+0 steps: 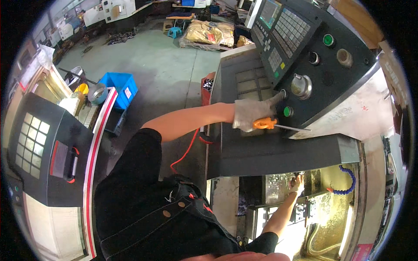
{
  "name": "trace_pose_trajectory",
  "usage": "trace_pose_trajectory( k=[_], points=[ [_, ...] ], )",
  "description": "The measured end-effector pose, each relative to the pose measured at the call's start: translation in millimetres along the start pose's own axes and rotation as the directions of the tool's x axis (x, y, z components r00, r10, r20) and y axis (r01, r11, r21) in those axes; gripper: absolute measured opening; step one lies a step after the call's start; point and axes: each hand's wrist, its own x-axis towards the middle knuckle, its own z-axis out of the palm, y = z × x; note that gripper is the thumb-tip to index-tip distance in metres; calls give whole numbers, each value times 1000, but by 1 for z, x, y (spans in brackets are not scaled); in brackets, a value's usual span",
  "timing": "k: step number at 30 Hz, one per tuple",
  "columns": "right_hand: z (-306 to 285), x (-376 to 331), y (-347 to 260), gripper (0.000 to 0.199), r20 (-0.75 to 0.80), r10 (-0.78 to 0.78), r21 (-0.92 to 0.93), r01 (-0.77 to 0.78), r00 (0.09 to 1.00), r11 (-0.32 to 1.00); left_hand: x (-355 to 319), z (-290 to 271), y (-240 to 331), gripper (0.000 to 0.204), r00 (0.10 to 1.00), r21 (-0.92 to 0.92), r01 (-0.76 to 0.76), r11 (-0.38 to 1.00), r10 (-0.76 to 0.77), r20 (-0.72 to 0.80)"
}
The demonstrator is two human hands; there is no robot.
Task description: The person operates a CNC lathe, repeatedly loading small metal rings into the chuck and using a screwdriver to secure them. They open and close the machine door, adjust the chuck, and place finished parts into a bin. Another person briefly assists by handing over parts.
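One orange-handled tool (264,123) juts from the left hand (253,112), fingers clamped around it.

The big control panel (321,99) blocks the way past the left hand (252,114), and an orange tool (263,124) pokes out sideways there. A dark ledge (270,152) sits between both hands. On its other side, the right hand (298,185) fits in an open gap, with a blue bendy hose (352,180) to its right
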Motion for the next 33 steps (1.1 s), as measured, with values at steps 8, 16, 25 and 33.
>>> trace_pose_trajectory(
  k=[8, 16, 25, 33],
  points=[
    [59, -129, -33, 44, 17, -248, -151, 247, 969, 957, -3, 40, 4, 23, 953, 113, -35, 993, 67, -295],
    [111, -333, 11, 68, 706, -8, -77, 88, 708, 993, -6, 53, 39, 31, 924, -43, -31, 999, 12, -383],
    [177, -360, 35, 41, 563, 37, -52, -10, 826, 999, -19, 35, 19, 21, 931, -264, -205, 942, 104, -350],
    [175, -393, 28, 39, 294, 0, -114, 35, 956, 993, -102, 96, 10, 39, 858, -642, -491, 589, 201, -472]
  ],
)
